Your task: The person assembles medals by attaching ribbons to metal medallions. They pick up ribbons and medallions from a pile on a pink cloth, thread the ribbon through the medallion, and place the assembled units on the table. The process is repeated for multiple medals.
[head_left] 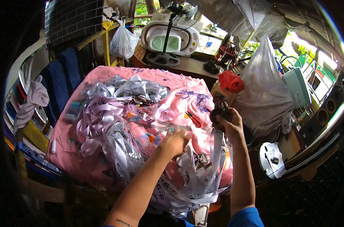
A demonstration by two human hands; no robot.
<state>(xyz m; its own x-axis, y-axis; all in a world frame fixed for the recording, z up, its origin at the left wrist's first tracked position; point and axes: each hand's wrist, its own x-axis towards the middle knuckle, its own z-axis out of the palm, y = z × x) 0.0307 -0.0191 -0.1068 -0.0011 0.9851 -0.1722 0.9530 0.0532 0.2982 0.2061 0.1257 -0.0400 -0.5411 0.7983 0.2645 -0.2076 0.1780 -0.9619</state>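
Note:
My right hand (233, 122) is closed on a dark round medal (218, 111), raised over the right edge of the table; a grey ribbon (218, 142) hangs below it. My left hand (176, 142) is over the pink cloth (179, 85), fingers stretched out and apart, beside a flat, shiny grey strip (156, 126). Just below that hand lie several shiny medals (203, 159) among silvery printed ribbons (172, 193). Lilac ribbons (94, 115) and a grey ribbon pile (141, 87) cover the left and far parts. Between my hands and the far edge is a red-handled tool, apparently pliers (193, 119).
A clear plastic box (73, 110) and a small white spool (53, 146) lie at the table's left. Beyond the right edge stand a red bag (231, 82) and a large plastic-covered heap (262, 94). A stand (166, 36) rises behind the table. Lower right is a silvery plate-like object (271, 160).

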